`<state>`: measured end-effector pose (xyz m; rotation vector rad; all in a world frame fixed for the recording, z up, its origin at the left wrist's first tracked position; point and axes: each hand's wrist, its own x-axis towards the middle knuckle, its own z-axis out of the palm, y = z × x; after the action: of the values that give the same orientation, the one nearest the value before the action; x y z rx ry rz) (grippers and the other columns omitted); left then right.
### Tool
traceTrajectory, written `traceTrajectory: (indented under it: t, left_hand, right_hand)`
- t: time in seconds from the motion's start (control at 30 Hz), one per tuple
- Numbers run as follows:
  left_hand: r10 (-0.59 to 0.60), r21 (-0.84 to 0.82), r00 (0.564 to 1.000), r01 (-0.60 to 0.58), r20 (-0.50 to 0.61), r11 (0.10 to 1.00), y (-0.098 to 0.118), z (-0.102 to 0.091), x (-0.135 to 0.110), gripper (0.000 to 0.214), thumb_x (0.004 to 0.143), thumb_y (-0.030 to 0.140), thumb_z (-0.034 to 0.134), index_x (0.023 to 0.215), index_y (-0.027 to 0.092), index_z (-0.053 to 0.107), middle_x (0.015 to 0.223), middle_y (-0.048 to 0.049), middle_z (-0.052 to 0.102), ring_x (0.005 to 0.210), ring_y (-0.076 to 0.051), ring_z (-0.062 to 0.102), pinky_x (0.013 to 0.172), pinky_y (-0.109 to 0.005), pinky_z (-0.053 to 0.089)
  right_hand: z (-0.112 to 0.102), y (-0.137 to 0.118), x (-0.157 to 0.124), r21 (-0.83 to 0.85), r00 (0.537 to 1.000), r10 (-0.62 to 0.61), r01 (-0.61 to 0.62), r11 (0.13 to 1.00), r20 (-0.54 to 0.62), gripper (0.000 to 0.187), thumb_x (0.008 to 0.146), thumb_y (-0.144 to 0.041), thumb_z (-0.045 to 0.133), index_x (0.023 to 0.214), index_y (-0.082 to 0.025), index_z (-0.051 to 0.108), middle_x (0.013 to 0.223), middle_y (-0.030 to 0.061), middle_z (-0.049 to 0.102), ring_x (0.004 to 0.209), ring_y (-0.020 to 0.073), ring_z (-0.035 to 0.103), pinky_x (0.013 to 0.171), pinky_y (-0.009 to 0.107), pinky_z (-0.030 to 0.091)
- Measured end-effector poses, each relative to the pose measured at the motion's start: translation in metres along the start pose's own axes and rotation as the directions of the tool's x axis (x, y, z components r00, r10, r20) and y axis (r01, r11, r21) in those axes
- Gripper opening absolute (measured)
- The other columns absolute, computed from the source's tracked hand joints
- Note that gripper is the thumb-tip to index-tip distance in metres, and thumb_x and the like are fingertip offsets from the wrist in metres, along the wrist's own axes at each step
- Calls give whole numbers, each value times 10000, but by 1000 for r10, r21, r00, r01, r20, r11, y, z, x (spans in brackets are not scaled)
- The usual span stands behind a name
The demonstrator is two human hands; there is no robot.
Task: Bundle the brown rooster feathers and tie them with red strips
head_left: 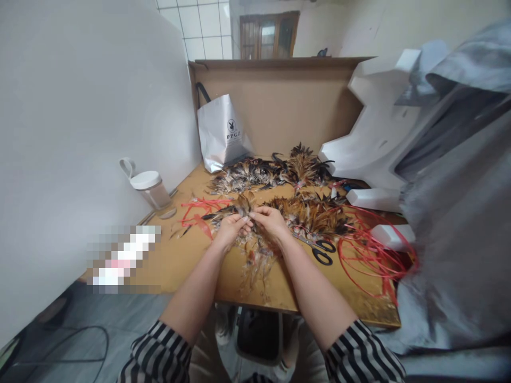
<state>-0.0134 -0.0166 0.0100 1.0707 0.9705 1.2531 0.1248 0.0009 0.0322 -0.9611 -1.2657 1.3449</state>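
Though beyond hands (272, 219) and feathers (244, 201), a legible bag (217, 130) ("PPGZ")

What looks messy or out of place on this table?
The red string on the right side of the table lies in a loose tangle of loops, and feather scraps are strewn toward the front edge, outside the fuller feather piles. Nothing looks clearly damaged.

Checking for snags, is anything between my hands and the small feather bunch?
Nothing visible stands between: the left hand and right hand both touch the feather bunch. The scissors lie off to the right.
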Motion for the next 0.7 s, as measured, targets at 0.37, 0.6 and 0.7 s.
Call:
traceTrajectory:
  t: [0.37,0.6,0.7]
  left_hand:
    - [49,68,999,-49,9,996,2,3,-2,259,618,353,681,669,102,641,528,-34,603,437,-75,508,474,-199,405]
    - [105,111,993,-99,-45,989,-2,2,2,246,625,349,672,639,106,632,517,-35,604,422,-87,508,449,-205,397]
    - [107,47,991,-104,-82,993,-4,-1,4,241,623,336,678,662,103,628,563,-44,627,454,-87,527,454,-192,393]
  right_hand:
    - [10,8,-2,133,999,-40,42,990,-19,260,554,-367,693,595,-156,546,473,-47,520,433,75,429,456,209,323]
    - [11,8,-4,114,1000,19,-18,993,-1,283,564,-403,680,650,-156,571,503,-38,538,403,61,392,413,194,293]
    - [11,10,-2,64,999,-45,46,997,-18,301,586,-396,663,757,-153,616,620,-2,603,507,92,483,487,209,364]
